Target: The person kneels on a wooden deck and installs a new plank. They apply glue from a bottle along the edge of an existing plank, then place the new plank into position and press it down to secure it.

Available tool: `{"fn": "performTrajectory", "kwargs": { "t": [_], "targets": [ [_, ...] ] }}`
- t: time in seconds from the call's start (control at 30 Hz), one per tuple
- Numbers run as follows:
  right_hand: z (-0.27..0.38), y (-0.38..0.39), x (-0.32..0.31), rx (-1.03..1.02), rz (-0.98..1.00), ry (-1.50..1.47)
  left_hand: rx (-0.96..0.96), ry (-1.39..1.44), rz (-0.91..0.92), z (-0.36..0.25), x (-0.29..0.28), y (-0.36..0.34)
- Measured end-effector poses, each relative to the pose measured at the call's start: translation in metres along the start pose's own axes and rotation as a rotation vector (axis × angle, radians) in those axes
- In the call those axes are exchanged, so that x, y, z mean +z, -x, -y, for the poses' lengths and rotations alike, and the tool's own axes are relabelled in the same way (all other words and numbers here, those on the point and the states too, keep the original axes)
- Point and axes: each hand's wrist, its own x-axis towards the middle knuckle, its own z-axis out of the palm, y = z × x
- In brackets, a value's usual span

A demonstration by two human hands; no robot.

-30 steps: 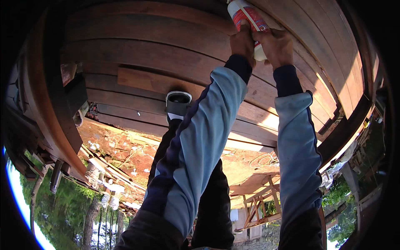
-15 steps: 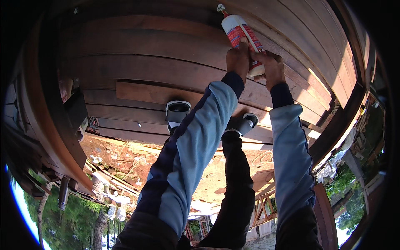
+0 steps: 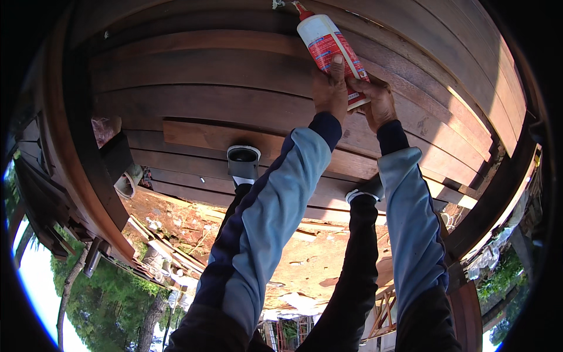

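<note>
Head view: my left hand [image 3: 329,88] and right hand [image 3: 375,102] are both closed around the glue bottle [image 3: 328,44], nozzle toward twelve o'clock on the wooden planks [image 3: 205,105]. Squeezing too hard could flood the seam.

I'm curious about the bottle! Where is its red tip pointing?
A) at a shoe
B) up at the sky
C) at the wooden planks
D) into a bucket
C: both hands, left hand and right hand, hold the white bottle, its red tip against the brown wooden planks.
</note>
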Motion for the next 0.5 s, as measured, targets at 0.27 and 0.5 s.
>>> {"fn": "performTrajectory", "kwargs": {
  "t": [0.27,0.5],
  "targets": [
    [-0.025,0.014,-0.047,-0.027,-0.005,-0.206,-0.056,-0.162,0.08,0.023,0.028,0.023],
    [-0.04,0.045,-0.128,-0.082,-0.147,-0.3,-0.042,-0.268,0.213,0.057,0.097,0.06]
  ]
}}
